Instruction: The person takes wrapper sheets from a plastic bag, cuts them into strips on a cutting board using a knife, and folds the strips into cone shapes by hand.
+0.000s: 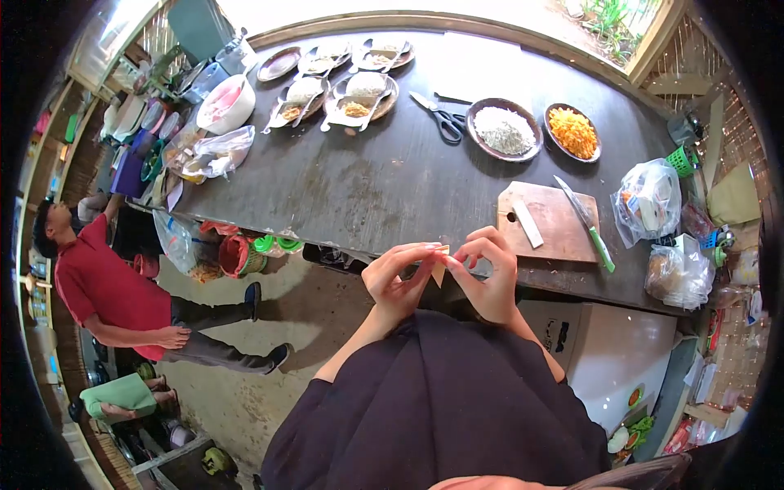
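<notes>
My left hand [394,276] and my right hand [492,278] meet just over the near edge of the table. Between their fingertips they pinch a small, pale tan, pointed piece [439,271]; its exact kind is too small to tell. To the right of my hands lies a wooden cutting board [563,241] with a hole in it. On the board rest a white strip [527,224] and a knife [590,224] with a green handle, which sticks out past the board's edge.
Black-handled scissors [449,125] lie beyond my hands, beside white shredded food [504,131] and orange pieces [574,132] on plates. Several plates with rice mounds [366,84] stand at the far left. Plastic bags [648,200] sit at right. A person in red [122,294] stands at left.
</notes>
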A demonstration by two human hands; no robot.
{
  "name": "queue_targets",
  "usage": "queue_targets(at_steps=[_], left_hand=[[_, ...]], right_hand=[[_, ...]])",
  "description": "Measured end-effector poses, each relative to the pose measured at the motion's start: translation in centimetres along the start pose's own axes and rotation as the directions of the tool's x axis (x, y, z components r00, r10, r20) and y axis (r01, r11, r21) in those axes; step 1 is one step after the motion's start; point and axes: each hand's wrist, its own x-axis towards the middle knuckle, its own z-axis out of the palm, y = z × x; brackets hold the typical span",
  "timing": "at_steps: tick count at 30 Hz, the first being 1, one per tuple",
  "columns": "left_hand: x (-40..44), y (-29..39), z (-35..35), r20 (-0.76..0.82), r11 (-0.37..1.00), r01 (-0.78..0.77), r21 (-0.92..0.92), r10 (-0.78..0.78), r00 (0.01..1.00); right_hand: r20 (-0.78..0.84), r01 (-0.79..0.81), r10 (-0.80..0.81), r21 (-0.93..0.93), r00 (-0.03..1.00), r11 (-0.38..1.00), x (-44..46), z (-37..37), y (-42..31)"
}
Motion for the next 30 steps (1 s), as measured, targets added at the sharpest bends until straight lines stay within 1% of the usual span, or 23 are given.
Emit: queue_targets(at_steps=[2,3,5,6,8,11,14,16,18,20,24,26,27,29,30], left_hand=[[-0.2,0.0,-0.7,0.0,1.0,-0.013,0.004,0.013,1.0],[-0.3,0.0,-1.0,0.011,1.0,-0.023,0.014,0.023,1.0],[-0.6,-0.1,-1.5,0.021,0.999,-0.035,0.022,0.035,0.999],[-0.8,-0.2,-1.7,0.021,0.999,-0.039,0.004,0.039,0.999],[-1.0,-0.3,-2.1,0.024,0.999,-0.046,-0.022,0.047,0.999],[-1.3,-0.3,-2.7,0.065,0.998,-0.046,-0.034,0.048,0.997],[-1.6,-0.2,-3.2,0.092,0.999,-0.022,-0.039,0.026,0.995],[-1.7,0.2,-3.8,0.129,1.0,-0.023,0.004,0.022,0.991],[-1.6,0.5,-4.3,0.148,1.0,-0.028,0.002,0.027,0.989],[-1.6,0.7,-4.9,0.162,0.999,-0.033,0.003,0.032,0.986],[-2.0,1.0,-6.0,0.141,1.0,-0.004,0.004,0.003,0.99],[-2.4,1.1,-6.4,0.127,1.0,0.0,0.01,-0.001,0.992],[-2.7,0.9,-6.6,0.124,1.0,0.005,0.005,-0.006,0.992],[-3.3,0.8,-7.0,0.109,1.0,0.016,0.008,-0.016,0.994],[-3.6,0.8,-7.2,0.108,1.0,0.014,0.023,-0.017,0.994]], right_hand=[[0.047,-0.042,0.044,-0.036,0.998,0.998,-0.5,0.7,-0.1],[0.048,-0.04,0.042,-0.036,0.998,0.999,-0.7,1.1,-0.3],[0.069,-0.114,0.114,0.005,0.991,0.993,-1.1,1.7,-0.8],[0.067,-0.114,0.113,0.002,0.991,0.994,-1.4,2.0,-0.9],[0.05,-0.185,0.18,0.154,0.982,0.971,-1.9,2.5,-1.0],[0.012,-0.159,0.158,0.137,0.987,0.978,-2.8,2.9,-1.1],[-0.015,-0.165,0.167,0.092,0.986,0.982,-3.5,3.2,-1.3],[-0.027,-0.169,0.173,0.103,0.985,0.98,-3.9,3.6,-1.6],[-0.036,-0.165,0.17,0.115,0.985,0.98,-3.8,3.9,-1.8],[-0.027,0.016,-0.017,-0.046,0.999,0.999,-3.6,4.1,-1.9],[0.002,0.075,-0.075,-0.062,0.997,0.995,-3.5,4.7,-2.6],[0.025,-0.037,0.035,0.086,0.999,0.996,-4.2,5.2,-2.1],[0.033,-0.038,0.035,0.088,0.999,0.995,-4.4,5.4,-2.1],[0.062,-0.189,0.18,0.207,0.982,0.96,-4.8,5.6,-2.1],[0.072,-0.189,0.178,0.209,0.981,0.959,-4.8,5.8,-2.1]])
